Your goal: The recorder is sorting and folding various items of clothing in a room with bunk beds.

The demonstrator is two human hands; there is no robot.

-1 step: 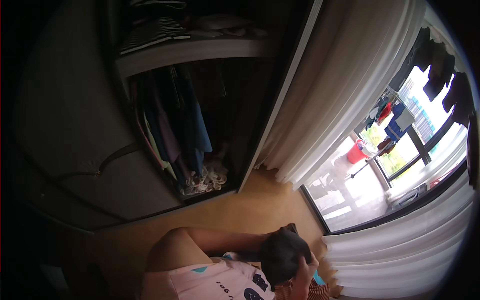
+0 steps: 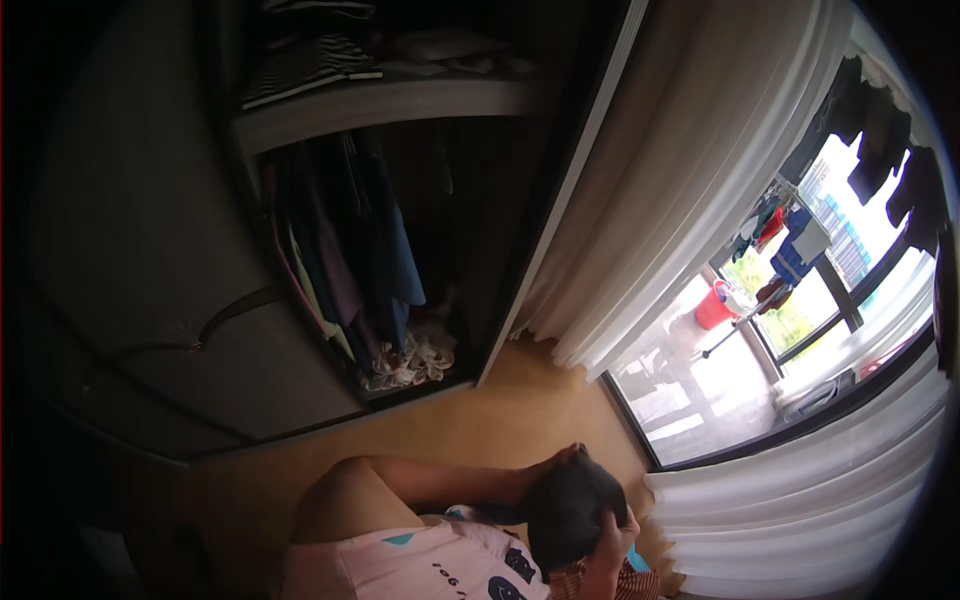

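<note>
A black, rounded cloth item (image 2: 568, 515), possibly a cap, is in my hands low in the view. My left hand (image 2: 562, 462) grips its far edge; most of those fingers are hidden in shadow. On its right side, my right hand (image 2: 615, 543) has its fingers curled round the dark cloth. Beneath lie a brown striped cloth (image 2: 570, 582) and a small piece of turquoise fabric (image 2: 637, 560). To the left is pink printed clothing (image 2: 430, 565) that I wear.
An open wardrobe (image 2: 380, 110) holds hanging clothes (image 2: 340, 250), folded clothes (image 2: 315, 70) and a pale crumpled bundle (image 2: 412, 362). Right of it hang white curtains (image 2: 660, 200) by a doorway. Beyond are a red bucket (image 2: 714, 306) and hanging laundry (image 2: 795, 245).
The black cloth item and my hands have shifted very slightly to the right. Both hands keep their hold.
</note>
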